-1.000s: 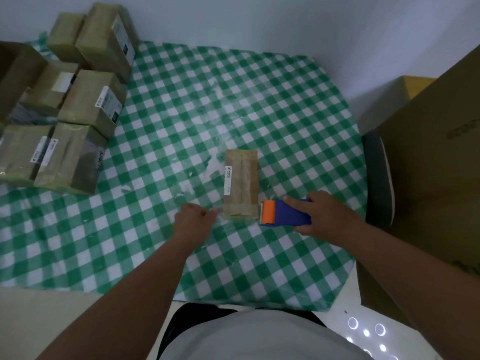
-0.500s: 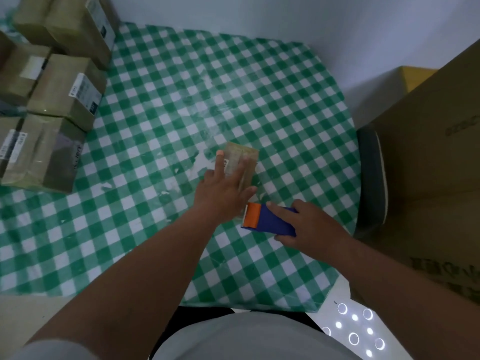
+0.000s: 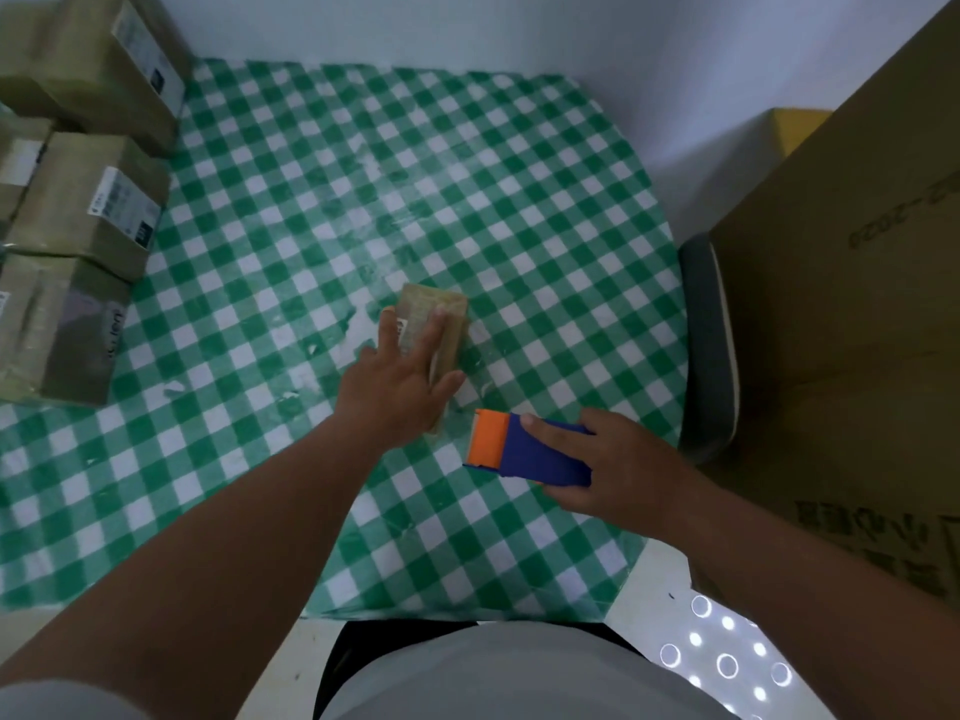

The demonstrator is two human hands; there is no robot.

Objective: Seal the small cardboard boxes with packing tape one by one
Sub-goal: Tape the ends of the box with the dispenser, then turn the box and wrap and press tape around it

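Observation:
A small brown cardboard box (image 3: 441, 309) with a white label lies on the green-checked tablecloth (image 3: 363, 174) near the table's middle. My left hand (image 3: 397, 379) lies flat on top of it with straight fingers, covering its near half. Just right of the box's near end, my right hand (image 3: 602, 462) grips a blue tape dispenser (image 3: 524, 449) with an orange head that points at the box.
Several taped brown boxes (image 3: 78, 215) are stacked at the table's left edge. A large cardboard carton (image 3: 857, 304) stands on the right beside a grey chair edge (image 3: 711, 345). A white wall runs behind the table.
My left hand moved from the table beside the box onto the box's top and now presses it flat. The dispenser in my right hand drew back slightly from the box's near end.

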